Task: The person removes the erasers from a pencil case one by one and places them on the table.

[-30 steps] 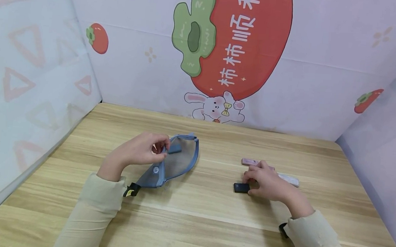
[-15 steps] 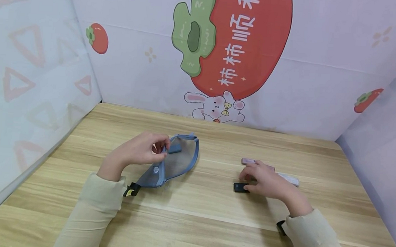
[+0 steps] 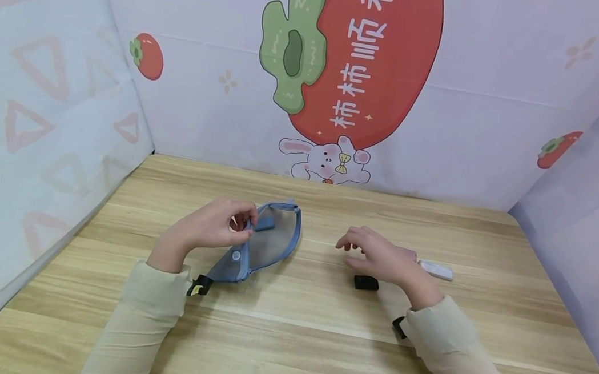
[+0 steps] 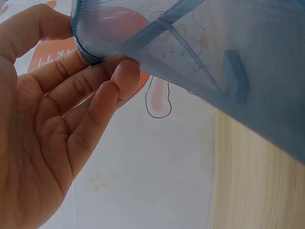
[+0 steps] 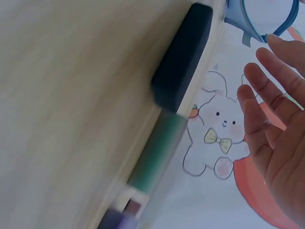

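My left hand (image 3: 244, 225) pinches the rim of a blue mesh pouch (image 3: 271, 243) and holds its mouth open on the wooden table (image 3: 300, 336). In the left wrist view the fingers (image 4: 121, 76) curl round the pouch's edge (image 4: 86, 47), and a small blue block (image 4: 237, 77) shows through the mesh. That blue block (image 3: 264, 225) lies inside the pouch. My right hand (image 3: 349, 254) hovers open and empty between the pouch and a small black block (image 3: 366, 282) on the table. The right wrist view shows its spread fingers (image 5: 259, 100) beside the black block (image 5: 183, 57).
A pink stick (image 3: 410, 254) lies mostly hidden behind my right hand, with a white stick (image 3: 436, 270) to its right. Printed fabric walls (image 3: 438, 104) close in the table at the back and on both sides. A blurred greenish item (image 5: 157, 152) lies past the black block.
My right hand has come off the black block and moved left and up, its fingers opening. The block stays on the table. The left hand and pouch have not moved.
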Tool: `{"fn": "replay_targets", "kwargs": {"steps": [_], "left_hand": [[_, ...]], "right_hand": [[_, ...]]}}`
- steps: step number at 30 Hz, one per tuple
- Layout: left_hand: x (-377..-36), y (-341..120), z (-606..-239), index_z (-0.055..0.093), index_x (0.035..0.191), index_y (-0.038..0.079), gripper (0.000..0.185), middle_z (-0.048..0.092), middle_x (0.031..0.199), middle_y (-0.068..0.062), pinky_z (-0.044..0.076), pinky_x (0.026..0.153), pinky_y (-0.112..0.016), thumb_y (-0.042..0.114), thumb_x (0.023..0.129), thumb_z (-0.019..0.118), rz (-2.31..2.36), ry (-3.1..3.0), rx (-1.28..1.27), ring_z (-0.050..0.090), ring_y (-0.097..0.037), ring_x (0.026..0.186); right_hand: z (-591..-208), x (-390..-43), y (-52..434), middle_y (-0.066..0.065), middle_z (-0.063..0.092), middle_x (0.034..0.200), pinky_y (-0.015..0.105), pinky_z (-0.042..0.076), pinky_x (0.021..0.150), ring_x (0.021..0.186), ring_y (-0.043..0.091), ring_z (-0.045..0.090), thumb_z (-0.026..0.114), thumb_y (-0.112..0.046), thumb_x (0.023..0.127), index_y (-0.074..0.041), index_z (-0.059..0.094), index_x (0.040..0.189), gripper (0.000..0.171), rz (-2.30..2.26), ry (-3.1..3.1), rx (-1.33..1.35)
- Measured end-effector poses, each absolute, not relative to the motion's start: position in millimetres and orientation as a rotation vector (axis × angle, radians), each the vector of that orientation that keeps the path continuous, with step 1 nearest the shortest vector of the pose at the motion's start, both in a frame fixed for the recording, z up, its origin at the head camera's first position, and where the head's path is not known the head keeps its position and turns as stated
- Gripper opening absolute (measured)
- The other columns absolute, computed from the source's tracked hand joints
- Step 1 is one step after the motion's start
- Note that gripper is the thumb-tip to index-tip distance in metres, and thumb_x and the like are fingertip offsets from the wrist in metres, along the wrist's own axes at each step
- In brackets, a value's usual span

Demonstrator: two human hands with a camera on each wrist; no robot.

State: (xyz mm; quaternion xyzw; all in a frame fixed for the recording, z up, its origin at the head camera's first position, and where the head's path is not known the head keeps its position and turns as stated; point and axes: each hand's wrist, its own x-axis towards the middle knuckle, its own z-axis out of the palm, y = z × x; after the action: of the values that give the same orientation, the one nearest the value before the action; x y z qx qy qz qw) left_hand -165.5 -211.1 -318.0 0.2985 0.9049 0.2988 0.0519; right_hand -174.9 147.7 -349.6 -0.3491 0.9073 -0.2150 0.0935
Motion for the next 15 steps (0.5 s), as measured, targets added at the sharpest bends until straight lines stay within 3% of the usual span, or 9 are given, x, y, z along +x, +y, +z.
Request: {"fn": "replay_targets", "kwargs": {"steps": [15], "left_hand": [[-167, -212, -321, 0.064, 0.095, 0.01, 0.012, 0.062, 0.076, 0.006, 0.05, 0.066, -0.026, 0.013, 0.083, 0.063, 0.91, 2.744, 0.95, 0.057, -0.008, 0.069]], "right_hand": [[-345, -193, 87, 0.012, 0.067, 0.111, 0.045, 0.054, 0.088, 0.102, 0.025, 0.06, 0.068, -0.013, 0.092, -0.005, 0.066, 0.12, 0.029, -0.853, 2.617, -1.179]]}}
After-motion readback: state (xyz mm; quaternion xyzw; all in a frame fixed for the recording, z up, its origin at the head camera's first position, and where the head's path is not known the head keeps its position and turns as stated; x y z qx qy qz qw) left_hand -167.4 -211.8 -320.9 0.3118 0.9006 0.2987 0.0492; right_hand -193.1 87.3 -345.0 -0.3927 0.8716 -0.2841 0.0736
